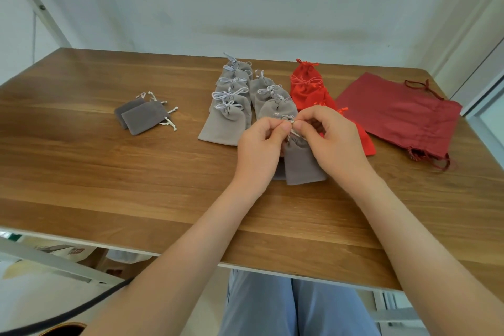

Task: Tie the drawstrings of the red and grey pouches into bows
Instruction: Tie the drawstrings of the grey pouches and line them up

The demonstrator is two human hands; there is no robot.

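A small dark grey pouch (302,162) lies on the wooden table (136,172) between my hands. My left hand (259,148) and my right hand (328,142) meet just above its mouth, each pinching the pale drawstring (294,132) with thumb and forefinger. The knot itself is hidden behind my fingers. Behind them lie two rows of light grey pouches (231,106) with tied bows, and a row of bright red pouches (305,84), also with bows. Two more dark grey pouches (141,116) with loose strings lie to the left.
A stack of large dark red drawstring bags (401,114) lies at the right near the table's edge. A white wall stands behind the table. My legs in light blue trousers (294,305) show below the near edge.
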